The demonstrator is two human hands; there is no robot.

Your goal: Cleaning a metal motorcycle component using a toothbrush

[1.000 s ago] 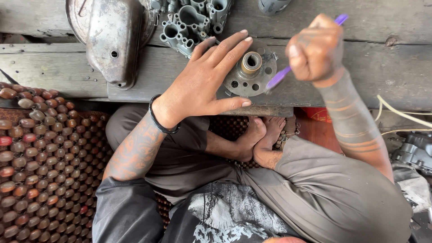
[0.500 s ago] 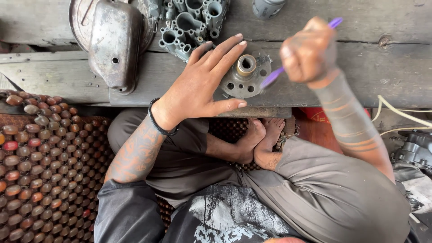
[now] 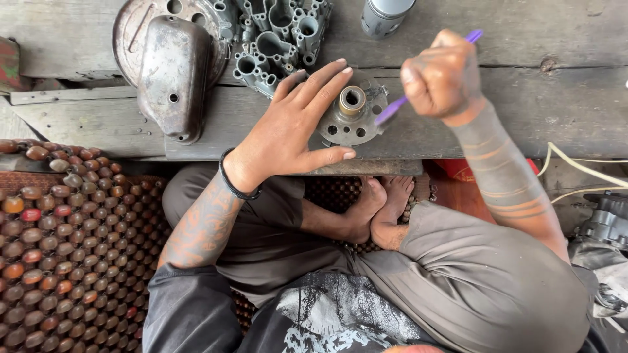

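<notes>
A round grey metal part with a brass-coloured hub and several holes lies on a worn wooden board. My left hand rests flat on the part's left side, fingers spread, steadying it. My right hand is fisted around a purple brush, whose lower end touches the right edge of the part. The brush's handle tip sticks out above the fist.
A rusty metal cover lies on a round plate at the back left. A grey cast body with several bores sits behind the part. A silver can stands at the top. A beaded mat lies left; white cables run right.
My right hand has moved slightly with the purple brush against the part. My left hand has stayed on the part. The view has shifted a little closer.
</notes>
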